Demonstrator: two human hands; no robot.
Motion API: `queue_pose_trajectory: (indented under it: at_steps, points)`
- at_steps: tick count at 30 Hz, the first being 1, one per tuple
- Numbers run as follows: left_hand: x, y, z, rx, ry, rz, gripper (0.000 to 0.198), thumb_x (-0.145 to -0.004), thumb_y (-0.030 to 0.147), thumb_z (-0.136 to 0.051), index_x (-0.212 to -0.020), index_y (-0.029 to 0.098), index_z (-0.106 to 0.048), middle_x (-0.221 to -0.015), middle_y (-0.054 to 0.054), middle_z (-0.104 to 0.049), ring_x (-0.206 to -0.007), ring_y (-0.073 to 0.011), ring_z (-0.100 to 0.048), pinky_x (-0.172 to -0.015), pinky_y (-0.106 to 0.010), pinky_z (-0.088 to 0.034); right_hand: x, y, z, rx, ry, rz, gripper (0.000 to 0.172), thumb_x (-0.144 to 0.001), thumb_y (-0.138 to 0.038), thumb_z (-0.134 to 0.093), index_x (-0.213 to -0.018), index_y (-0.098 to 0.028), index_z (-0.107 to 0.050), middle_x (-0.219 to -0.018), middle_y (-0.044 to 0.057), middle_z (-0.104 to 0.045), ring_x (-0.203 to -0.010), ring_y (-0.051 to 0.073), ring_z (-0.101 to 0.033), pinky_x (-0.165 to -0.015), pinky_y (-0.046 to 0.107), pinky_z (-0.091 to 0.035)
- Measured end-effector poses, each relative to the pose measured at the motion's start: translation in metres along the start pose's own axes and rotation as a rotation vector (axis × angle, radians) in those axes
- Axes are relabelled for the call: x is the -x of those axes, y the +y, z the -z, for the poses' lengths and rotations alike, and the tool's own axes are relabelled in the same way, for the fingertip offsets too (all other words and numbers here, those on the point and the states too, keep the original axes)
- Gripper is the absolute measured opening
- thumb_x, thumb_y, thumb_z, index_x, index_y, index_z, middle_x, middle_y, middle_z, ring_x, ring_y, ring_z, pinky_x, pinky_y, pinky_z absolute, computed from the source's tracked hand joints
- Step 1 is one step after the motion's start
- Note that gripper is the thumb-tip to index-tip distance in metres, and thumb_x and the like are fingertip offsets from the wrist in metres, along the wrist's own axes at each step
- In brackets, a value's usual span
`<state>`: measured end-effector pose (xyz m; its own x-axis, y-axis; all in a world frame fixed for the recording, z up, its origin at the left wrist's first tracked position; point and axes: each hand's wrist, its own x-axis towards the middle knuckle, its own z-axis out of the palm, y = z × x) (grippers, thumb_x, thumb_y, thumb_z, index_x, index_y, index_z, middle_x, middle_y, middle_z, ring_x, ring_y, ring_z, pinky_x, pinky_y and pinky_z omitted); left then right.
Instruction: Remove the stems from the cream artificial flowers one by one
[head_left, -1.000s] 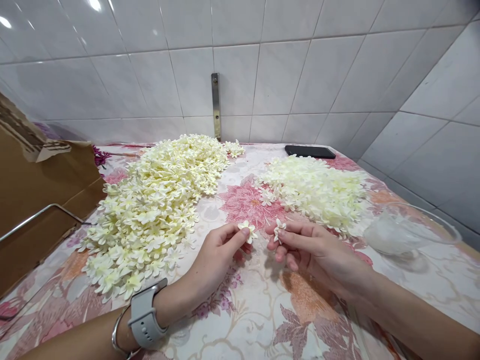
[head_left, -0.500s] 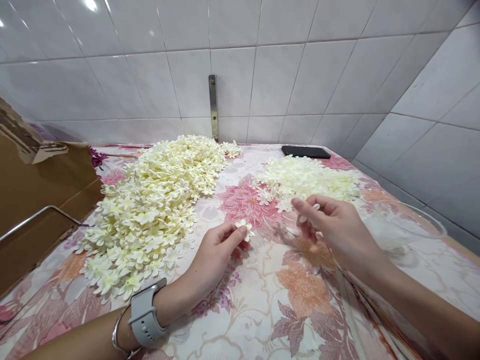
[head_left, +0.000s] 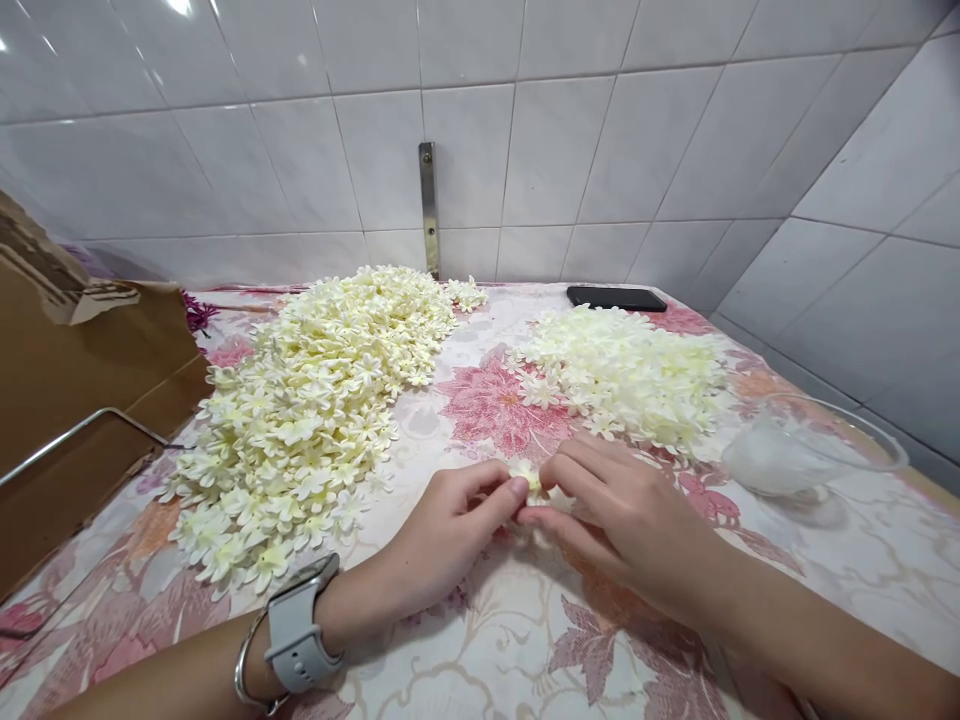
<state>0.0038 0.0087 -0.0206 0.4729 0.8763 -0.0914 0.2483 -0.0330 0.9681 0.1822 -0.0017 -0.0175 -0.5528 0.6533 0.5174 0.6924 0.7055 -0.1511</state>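
Note:
Over the middle of the cloth, my left hand pinches a small cream artificial flower between thumb and fingers. My right hand meets it from the right, its thumb and fingers closed at the same flower; what lies between those fingertips is mostly hidden. Left of my hands rises a large heap of yellowish-white flowers. Beyond my right hand lies a smaller, looser pile of whiter flower pieces.
A cardboard box with a bent metal rod stands at left. At the back lies a black phone. A clear plastic bag sits on the right of the floral tablecloth. A tiled wall closes the back.
My right hand has come left and down from near the right-hand pile, bringing a small white piece to the flower. My left hand has shifted slightly right, still holding the flower.

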Motion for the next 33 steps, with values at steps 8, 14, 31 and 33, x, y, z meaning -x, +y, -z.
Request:
queue_pose_trajectory:
  at_steps: [8, 14, 31, 33]
  points:
    - [0.0052, 0.0036, 0.0009, -0.251, -0.031, -0.155, 0.032, -0.092, 0.034, -0.039, -0.064, 0.018, -0.045, -0.060, 0.004, -0.045, -0.058, -0.0108, -0.042, -0.057, -0.023, -0.032, -0.0013, 0.0028, 0.0000, -0.320, -0.163, -0.146, 0.035, -0.095, -0.026, -0.037, -0.061, -0.019, -0.040, -0.058, -0.002, -0.045, -0.053, 0.011, -0.043, -0.051, 0.022, -0.032]
    - [0.0054, 0.0038, 0.0022, -0.161, -0.016, -0.131, 0.023, -0.090, 0.032, -0.044, -0.077, 0.017, -0.057, -0.068, 0.002, -0.054, -0.062, -0.0107, -0.049, -0.059, -0.021, -0.036, -0.0007, 0.0070, 0.0004, -0.648, -0.251, -0.378, 0.037, -0.094, -0.036, -0.039, -0.062, -0.019, -0.043, -0.058, -0.003, -0.042, -0.055, 0.011, -0.041, -0.052, 0.023, -0.029]
    - [0.0009, 0.0009, 0.0042, 0.133, -0.094, 0.045, 0.032, -0.089, 0.038, -0.046, -0.063, 0.018, -0.051, -0.061, 0.005, -0.047, -0.056, -0.0088, -0.040, -0.055, -0.021, -0.032, 0.0024, 0.0050, -0.0037, -0.831, -0.281, -0.447, 0.037, -0.094, -0.038, -0.036, -0.061, -0.020, -0.039, -0.059, -0.004, -0.037, -0.055, 0.011, -0.037, -0.053, 0.025, -0.030]
    - [-0.0005, -0.0005, 0.0045, 0.190, -0.101, 0.065, 0.030, -0.088, 0.035, -0.047, -0.066, 0.018, -0.054, -0.062, 0.004, -0.050, -0.058, -0.0089, -0.042, -0.055, -0.021, -0.031, 0.0019, 0.0055, -0.0046, -0.861, -0.313, -0.457, 0.035, -0.094, -0.037, -0.033, -0.065, -0.019, -0.041, -0.063, -0.002, -0.045, -0.060, 0.012, -0.043, -0.057, 0.026, -0.034]
